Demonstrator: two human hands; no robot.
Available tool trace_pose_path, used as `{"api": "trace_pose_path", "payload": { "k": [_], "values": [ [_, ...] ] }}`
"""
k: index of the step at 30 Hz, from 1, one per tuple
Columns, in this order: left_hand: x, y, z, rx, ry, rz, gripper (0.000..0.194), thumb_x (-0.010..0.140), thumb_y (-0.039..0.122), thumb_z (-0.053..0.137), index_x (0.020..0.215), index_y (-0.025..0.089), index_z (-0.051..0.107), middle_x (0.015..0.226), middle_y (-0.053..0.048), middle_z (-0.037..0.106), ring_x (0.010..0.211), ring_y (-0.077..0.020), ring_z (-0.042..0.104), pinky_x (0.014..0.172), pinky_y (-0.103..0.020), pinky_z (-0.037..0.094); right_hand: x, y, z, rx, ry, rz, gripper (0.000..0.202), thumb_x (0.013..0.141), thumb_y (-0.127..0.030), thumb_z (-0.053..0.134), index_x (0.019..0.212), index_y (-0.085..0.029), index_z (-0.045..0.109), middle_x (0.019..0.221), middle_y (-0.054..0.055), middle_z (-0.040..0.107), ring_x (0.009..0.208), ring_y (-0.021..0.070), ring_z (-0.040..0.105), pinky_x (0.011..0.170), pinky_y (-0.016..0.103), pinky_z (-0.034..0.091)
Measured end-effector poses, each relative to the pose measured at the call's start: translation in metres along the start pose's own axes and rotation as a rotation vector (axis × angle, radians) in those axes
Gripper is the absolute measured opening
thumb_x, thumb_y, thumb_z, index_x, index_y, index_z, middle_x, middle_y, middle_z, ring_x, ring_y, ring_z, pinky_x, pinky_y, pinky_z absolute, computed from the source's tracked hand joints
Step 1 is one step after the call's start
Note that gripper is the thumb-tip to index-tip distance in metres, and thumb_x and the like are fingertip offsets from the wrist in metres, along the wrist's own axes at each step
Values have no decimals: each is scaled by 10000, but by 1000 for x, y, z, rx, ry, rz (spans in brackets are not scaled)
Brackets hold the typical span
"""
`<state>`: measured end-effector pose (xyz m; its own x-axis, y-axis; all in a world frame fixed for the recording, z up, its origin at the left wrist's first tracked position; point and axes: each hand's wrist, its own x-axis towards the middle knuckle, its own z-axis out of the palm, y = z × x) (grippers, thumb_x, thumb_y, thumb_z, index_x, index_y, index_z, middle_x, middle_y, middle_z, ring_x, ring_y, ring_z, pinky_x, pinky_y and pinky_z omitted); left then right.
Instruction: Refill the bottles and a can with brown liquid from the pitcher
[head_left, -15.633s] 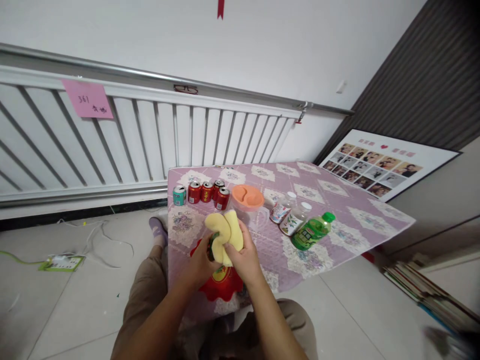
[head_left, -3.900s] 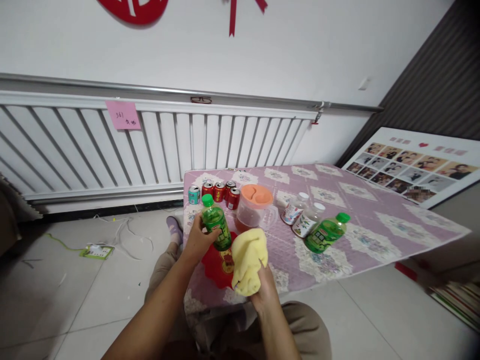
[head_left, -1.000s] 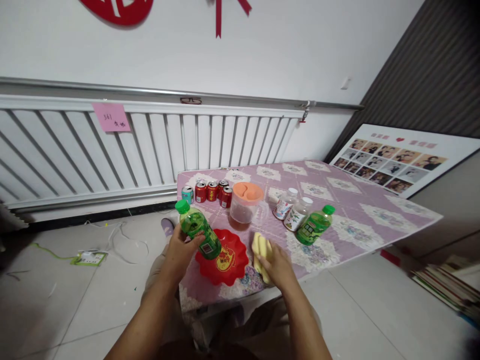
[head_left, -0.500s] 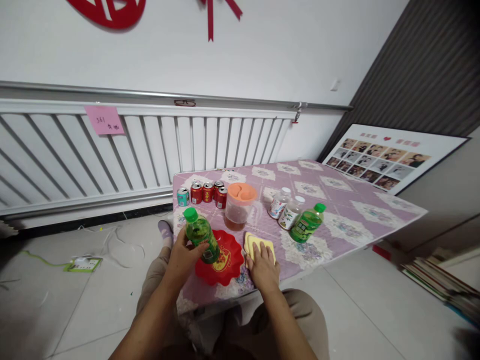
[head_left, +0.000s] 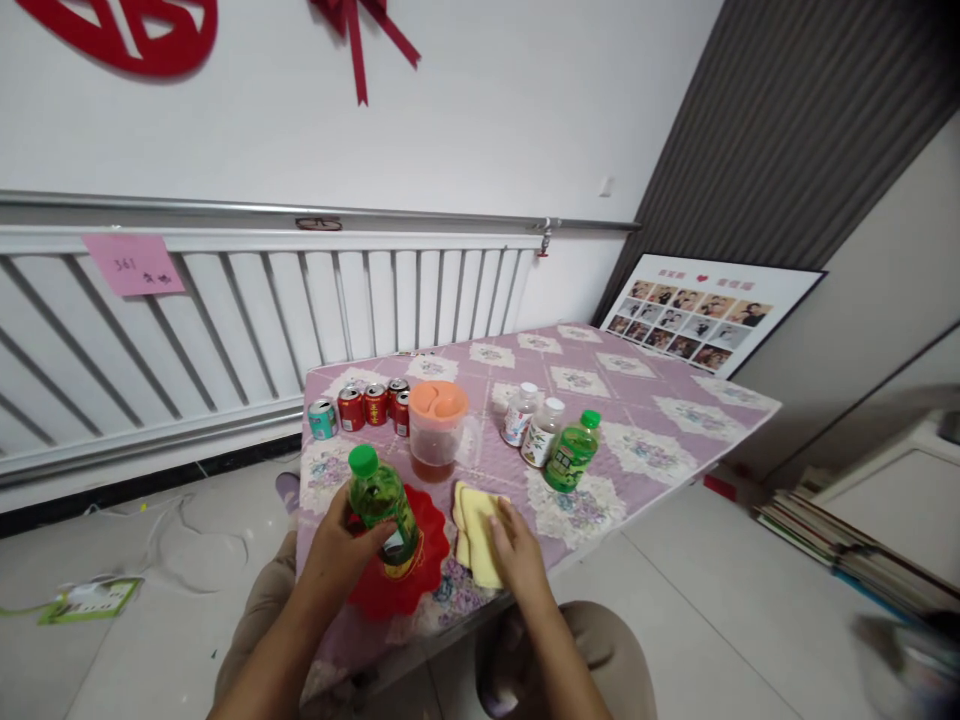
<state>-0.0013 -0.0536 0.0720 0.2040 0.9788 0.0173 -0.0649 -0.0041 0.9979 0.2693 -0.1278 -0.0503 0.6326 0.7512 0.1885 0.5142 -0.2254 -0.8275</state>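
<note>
My left hand (head_left: 339,545) is wrapped round a green-capped drink bottle (head_left: 384,505), held slightly tilted over a red scalloped plate (head_left: 429,555). Whether the bottle's base touches the plate is hard to tell. To the right, a folded yellow cloth (head_left: 480,535) lies on the table. My right hand (head_left: 521,555) grips its right edge, thumb on top. Behind the plate stands a clear pitcher (head_left: 435,445) with an orange lid and some brown liquid at the bottom.
Several drink cans (head_left: 375,403) stand at the back left. Right of the pitcher are two white-capped bottles (head_left: 541,435) and another green-capped bottle (head_left: 572,455). A patterned purple cloth covers the table (head_left: 630,400). A radiator (head_left: 262,315) runs along the wall.
My right hand has gone from lying flat on the yellow cloth to its right edge, and the cloth looks shifted and more unfolded. The left hand still holds the bottle over the plate. The view has turned right.
</note>
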Motion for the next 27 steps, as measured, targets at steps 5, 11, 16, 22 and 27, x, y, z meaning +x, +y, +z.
{"api": "trace_pose_path", "payload": {
  "k": [5,11,16,22,27],
  "values": [
    [7,-1,37,8,-155,1,590,608,314,901,1138,197,671,1054,-83,787,981,-298,746,906,-419,599,12,34,-30,253,228,78,662,863,-697,534,1208,-164,717,1275,193,755,1170,316,719,1061,516,549],
    [18,-5,102,-19,-312,-1,672,625,238,878,1253,195,643,1132,-96,776,1020,-288,728,931,-410,577,1,61,-39,418,337,146,631,778,-709,664,1126,-185,715,1081,165,802,1030,320,759,950,524,608],
    [29,-13,158,-29,-459,36,670,607,205,840,1247,198,642,1129,-79,762,1029,-274,707,930,-381,555,-2,66,-39,484,317,121,644,814,-680,649,1230,-190,691,1175,170,785,1083,299,747,985,506,594],
    [46,-37,193,6,-666,81,594,657,237,817,1225,188,651,1113,-69,755,1020,-259,699,933,-366,545,-4,63,-40,523,154,34,728,755,-507,764,1407,-209,636,1406,166,698,1275,315,678,1064,493,560],
    [57,-54,203,57,-752,66,676,638,258,861,1276,171,652,1150,-90,759,1058,-278,696,975,-388,536,-5,67,-44,524,32,44,795,765,-465,772,1489,-196,578,1500,149,633,1366,320,617,1171,536,463]
  ]
}}
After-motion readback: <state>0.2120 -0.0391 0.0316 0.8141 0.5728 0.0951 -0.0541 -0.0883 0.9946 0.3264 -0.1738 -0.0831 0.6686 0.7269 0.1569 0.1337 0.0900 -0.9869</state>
